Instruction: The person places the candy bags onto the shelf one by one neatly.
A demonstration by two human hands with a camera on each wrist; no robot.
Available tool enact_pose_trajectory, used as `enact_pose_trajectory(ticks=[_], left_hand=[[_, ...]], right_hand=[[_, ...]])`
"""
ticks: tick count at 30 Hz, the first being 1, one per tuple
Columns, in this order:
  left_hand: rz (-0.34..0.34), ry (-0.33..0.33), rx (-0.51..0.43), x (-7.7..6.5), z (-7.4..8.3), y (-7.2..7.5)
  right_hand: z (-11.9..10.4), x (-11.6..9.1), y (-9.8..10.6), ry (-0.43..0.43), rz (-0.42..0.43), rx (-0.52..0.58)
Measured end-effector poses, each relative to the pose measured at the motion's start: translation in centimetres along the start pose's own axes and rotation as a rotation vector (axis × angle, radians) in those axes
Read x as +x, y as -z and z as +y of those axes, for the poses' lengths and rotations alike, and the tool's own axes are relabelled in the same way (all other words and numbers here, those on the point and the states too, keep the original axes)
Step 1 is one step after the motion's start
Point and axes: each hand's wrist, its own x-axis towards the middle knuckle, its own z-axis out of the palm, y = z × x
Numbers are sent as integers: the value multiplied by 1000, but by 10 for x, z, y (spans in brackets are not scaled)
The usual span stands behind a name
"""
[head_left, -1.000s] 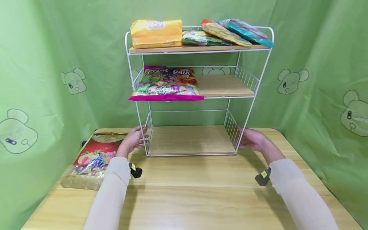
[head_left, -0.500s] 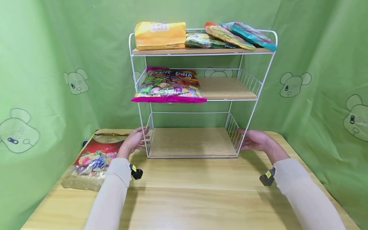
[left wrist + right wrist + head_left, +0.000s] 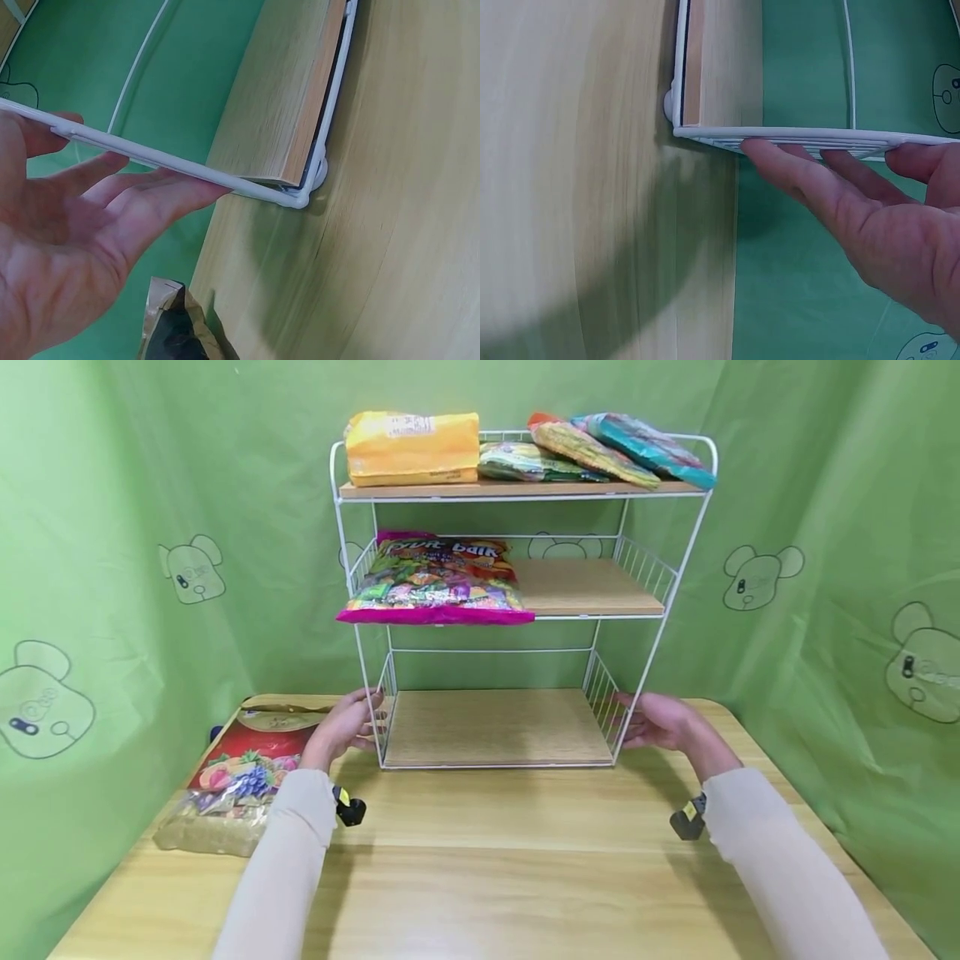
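A white wire rack [image 3: 498, 727] with three wooden shelves stands upright on the table. My left hand [image 3: 348, 724] touches its lower left side; in the left wrist view the fingers [image 3: 169, 199] lie fairly straight along the white wire. On the opposite side my right hand [image 3: 660, 723] touches the lower wire grid, and the right wrist view has its fingertips [image 3: 761, 150] against the bars. Neither hand's fingers curl round the frame. A candy bag [image 3: 442, 578] with a pink edge lies on the middle shelf, overhanging the front.
The top shelf bears a yellow pack [image 3: 412, 450], a green packet [image 3: 525, 460], a yellow-orange packet [image 3: 592, 450] and a teal packet [image 3: 645, 447]. Left of my left hand a red and gold bag [image 3: 251, 768] lies on the table [image 3: 510, 893]. Green curtains [image 3: 112, 527] surround the table.
The whole head view shifts slightly down, then back up. Both hands keep their places at the sides of the rack, and the bags stay where they were.
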Motion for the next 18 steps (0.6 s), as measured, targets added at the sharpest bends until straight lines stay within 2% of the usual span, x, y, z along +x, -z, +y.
enact_pose_trajectory(ticks=[4, 10, 15, 18], left_hand=[[-6, 2, 2, -4, 1, 1], [24, -4, 51, -12, 3, 0], [115, 11, 201, -18, 7, -4], [166, 11, 314, -24, 10, -1]], right_hand=[[1, -1, -3, 8, 13, -16], [5, 0, -7, 35, 73, -49], [10, 1, -6, 40, 95, -80], [9, 1, -6, 39, 103, -84]])
